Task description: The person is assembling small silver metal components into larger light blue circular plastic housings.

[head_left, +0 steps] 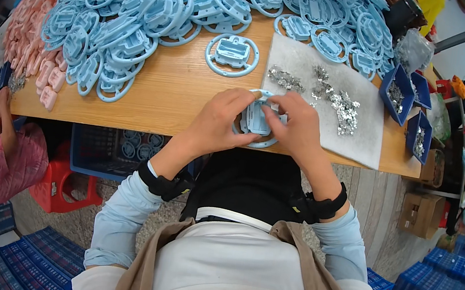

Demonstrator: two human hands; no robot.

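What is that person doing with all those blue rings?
A person at a wooden table holds one blue plastic ring piece at the table's near edge, with the left hand and right hand both gripping it. Small shiny metal bits lie on a grey mat just behind it. A big heap of blue rings covers the far side, and pink ones sit left.

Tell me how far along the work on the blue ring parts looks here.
Done: cannot tell; one blue ring part lies apart from the heap. In hand: left hand and right hand hold a ring part at the table edge, beside small metal pieces on a white mat. Left: a big blue heap and pink parts.
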